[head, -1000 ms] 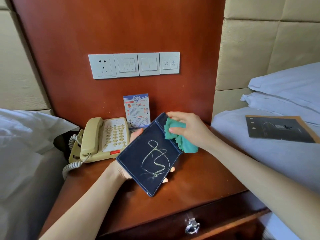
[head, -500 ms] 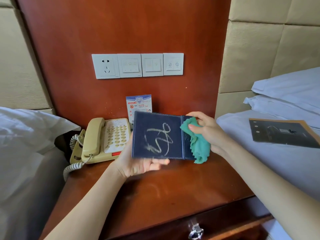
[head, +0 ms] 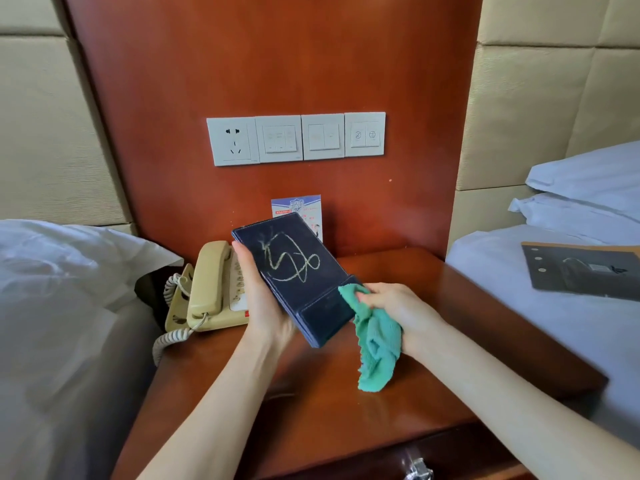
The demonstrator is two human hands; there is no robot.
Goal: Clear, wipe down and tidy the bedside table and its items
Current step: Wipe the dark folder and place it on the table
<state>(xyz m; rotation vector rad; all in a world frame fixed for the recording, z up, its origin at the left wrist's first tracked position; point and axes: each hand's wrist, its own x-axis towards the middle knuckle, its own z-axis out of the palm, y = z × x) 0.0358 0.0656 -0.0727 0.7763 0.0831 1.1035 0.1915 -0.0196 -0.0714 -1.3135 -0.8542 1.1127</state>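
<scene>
While gripped: flat navy stitched folder point(head: 298, 271).

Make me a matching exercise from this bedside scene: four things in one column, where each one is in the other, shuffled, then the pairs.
Things
1. green cloth
2. dark blue holder
3. beige telephone
4. dark folder

Places
A. lying on the bed at the right
B. held up in the left hand
C. standing on the bedside table at its left rear
D. bunched in the right hand

Pairs: 1-D, 2-B, 3-C, 4-A
</scene>
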